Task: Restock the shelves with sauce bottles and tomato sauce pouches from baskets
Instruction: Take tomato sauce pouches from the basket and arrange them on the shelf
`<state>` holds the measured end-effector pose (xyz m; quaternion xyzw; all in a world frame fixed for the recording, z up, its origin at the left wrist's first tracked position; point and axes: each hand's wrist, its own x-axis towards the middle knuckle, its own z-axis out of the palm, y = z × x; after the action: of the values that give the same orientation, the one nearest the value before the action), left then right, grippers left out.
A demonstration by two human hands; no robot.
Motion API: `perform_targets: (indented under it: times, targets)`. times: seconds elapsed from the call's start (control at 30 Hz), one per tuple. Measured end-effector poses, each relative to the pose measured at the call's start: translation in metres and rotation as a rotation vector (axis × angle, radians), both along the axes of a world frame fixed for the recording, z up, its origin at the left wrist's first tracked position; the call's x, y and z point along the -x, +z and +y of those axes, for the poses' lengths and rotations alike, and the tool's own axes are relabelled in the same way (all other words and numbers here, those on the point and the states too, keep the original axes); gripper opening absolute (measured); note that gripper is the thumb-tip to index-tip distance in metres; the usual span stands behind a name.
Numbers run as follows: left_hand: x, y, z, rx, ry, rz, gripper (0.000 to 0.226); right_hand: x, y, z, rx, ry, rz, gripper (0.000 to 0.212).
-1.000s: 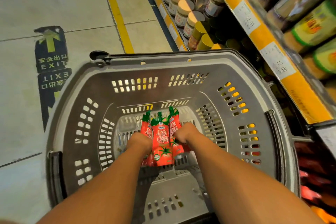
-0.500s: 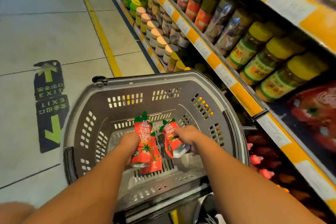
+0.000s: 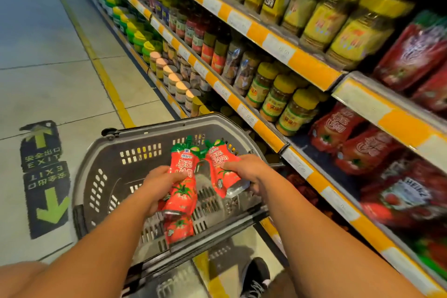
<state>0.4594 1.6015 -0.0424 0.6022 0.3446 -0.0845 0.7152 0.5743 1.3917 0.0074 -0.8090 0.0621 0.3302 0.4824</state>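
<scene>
We have both hands above the grey perforated plastic shopping basket point(image 3: 116, 159), each full of red tomato sauce pouches with green tops. Our left hand point(image 3: 159, 189) has its fingers curled round a stack of pouches point(image 3: 180, 191) (one hangs lower, near the basket's near edge), held by their middles so they stay bundled. Our right hand point(image 3: 246, 173) grips another red pouch point(image 3: 219, 167), tilted toward the yellow-edged shelf point(image 3: 312, 174) on our right, where matching red pouches point(image 3: 338, 128) already stand. We judge the lift finished and the carry to that shelf row next; a loose lower pouch could slip.
</scene>
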Motion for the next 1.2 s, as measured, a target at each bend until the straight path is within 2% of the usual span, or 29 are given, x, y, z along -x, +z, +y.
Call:
perform_targets:
  times: [0.1,0.23,0.47,0.77,1.0,1.13,1.2]
  targets:
    - [0.006,0.019,-0.008,0.008,-0.026,-0.058,0.023,0.006,0.019,-0.022,0.016,-0.037,-0.065,0.043]
    - [0.013,0.037,-0.023,0.000,-0.073,-0.110,0.025,0.016,0.043,-0.057,-0.083,-0.114,-0.113,0.030]
    - [0.010,0.070,-0.061,-0.076,-0.154,-0.212,0.024,0.037,0.066,-0.129,-0.175,-0.238,-0.208,0.021]
    - [-0.038,0.118,-0.137,-0.229,-0.287,-0.286,0.018,0.046,0.069,-0.182,-0.212,-0.517,-0.344,0.020]
    - [-0.086,0.131,-0.191,-0.359,-0.377,-0.282,0.020,0.036,0.075,-0.204,-0.130,-0.650,-0.445,0.017]
    - [-0.109,0.140,-0.215,-0.369,-0.441,-0.314,0.027,0.027,0.073,-0.211,-0.081,-0.727,-0.456,0.019]
    - [-0.119,0.142,-0.225,-0.334,-0.460,-0.323,0.030,0.021,0.069,-0.213,-0.083,-0.761,-0.449,0.035]
